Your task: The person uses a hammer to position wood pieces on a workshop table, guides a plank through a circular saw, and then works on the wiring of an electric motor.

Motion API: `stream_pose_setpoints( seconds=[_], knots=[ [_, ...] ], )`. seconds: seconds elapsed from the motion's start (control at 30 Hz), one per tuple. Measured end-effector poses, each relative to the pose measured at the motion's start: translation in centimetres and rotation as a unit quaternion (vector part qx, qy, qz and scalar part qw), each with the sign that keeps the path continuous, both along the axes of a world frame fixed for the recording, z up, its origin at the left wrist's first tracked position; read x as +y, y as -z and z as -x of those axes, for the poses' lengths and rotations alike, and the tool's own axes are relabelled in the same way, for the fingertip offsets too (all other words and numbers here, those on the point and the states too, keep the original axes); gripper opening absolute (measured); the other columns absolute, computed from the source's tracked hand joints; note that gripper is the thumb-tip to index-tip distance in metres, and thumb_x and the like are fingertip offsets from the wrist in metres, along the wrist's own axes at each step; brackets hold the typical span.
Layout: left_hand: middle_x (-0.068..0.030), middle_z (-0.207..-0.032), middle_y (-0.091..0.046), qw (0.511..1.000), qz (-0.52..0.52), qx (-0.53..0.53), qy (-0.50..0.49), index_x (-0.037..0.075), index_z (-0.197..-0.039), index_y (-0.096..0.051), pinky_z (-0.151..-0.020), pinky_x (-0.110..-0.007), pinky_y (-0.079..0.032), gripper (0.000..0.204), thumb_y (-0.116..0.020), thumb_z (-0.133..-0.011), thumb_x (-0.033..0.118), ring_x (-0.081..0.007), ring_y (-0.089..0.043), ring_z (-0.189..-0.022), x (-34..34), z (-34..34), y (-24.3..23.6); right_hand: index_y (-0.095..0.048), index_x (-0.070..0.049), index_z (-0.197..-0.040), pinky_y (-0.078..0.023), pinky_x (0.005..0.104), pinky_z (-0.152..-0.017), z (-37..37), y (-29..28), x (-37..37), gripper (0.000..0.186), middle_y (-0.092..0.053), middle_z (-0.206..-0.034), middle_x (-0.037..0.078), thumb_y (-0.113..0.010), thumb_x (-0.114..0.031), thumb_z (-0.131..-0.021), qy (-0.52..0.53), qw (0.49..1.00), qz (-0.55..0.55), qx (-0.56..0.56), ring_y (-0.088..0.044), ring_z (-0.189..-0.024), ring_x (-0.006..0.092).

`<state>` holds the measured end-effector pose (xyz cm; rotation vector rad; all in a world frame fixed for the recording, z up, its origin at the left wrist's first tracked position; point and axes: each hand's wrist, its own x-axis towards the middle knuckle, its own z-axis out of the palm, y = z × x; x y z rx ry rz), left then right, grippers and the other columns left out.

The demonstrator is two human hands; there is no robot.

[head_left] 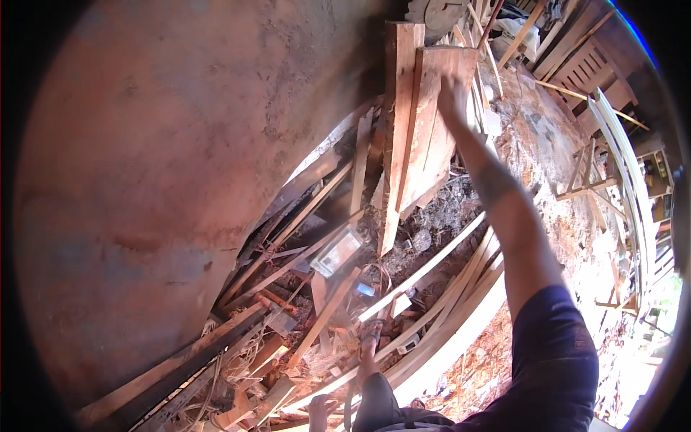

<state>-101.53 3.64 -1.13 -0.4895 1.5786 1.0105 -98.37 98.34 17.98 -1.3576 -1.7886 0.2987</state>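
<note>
Holds the right hand (452, 95) near the upper right corner of a broad board (430, 122), standing steeply beside a narrower plank (402, 122); cannot tell finger spread on either hand. Could topple by sliding on loose scrap wood (324, 317), or splinter bare skin. Shows coarse, straight-grained faces near a patchy wall (158, 144).

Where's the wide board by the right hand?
Head view, top, right of centre: the wide board stands just right of a narrower plank, with the right hand at its upper part.
</note>
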Motion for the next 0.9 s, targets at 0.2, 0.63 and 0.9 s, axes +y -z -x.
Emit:
stream_pose_setpoints(
  seconds=[0.2, 0.63, 0.9],
  knots=[
    [-0.0086, -0.107, -0.065, 0.998, 0.011, -0.033, 0.061, 0.008, -0.113, -0.057, -0.067, -0.038, -0.058, 0.029, -0.063, -0.095, 0.029, -0.0278, -0.071, -0.09, 2.5, -0.6, 0.3, -0.058, -0.008, -0.13, -0.052, 0.0495, -0.077, -25.3, 25.3, -33.8, 0.04, -0.063, -0.106, 0.023, -0.057, -0.021, -0.092, -0.041, 0.912, 0.297, -0.28, -0.065, -0.092, 0.0359],
    [-0.0102, -0.101, -0.069, 0.993, -0.11, 0.033, -0.042, 0.011, -0.113, -0.057, -0.06, -0.043, -0.056, 0.021, -0.05, -0.098, 0.025, -0.0306, -0.07, -0.08, -11.9, -9.3, 2.4, -0.068, -0.013, -0.112, -0.055, 0.0436, -0.077, -64.8, 16.9, -70.2, 0.024, -0.07, -0.106, 0.013, -0.053, -0.022, -0.096, -0.29, 0.806, 0.394, -0.334, -0.07, -0.088, 0.0251],
    [-0.0163, -0.109, -0.068, 0.906, 0.178, 0.146, 0.356, 0.003, -0.11, -0.069, -0.077, -0.043, -0.053, 0.051, -0.066, -0.086, 0.048, -0.0277, -0.068, -0.092, -49.6, -38.5, 0.7, -0.065, 0.0, -0.068, -0.044, 0.0381, -0.048, -59.8, 7.1, -72.9, 0.043, -0.06, -0.057, 0.005, -0.057, -0.032, -0.097, -0.212, 0.883, 0.405, -0.104, -0.054, -0.049, 0.0188]
  ],
)
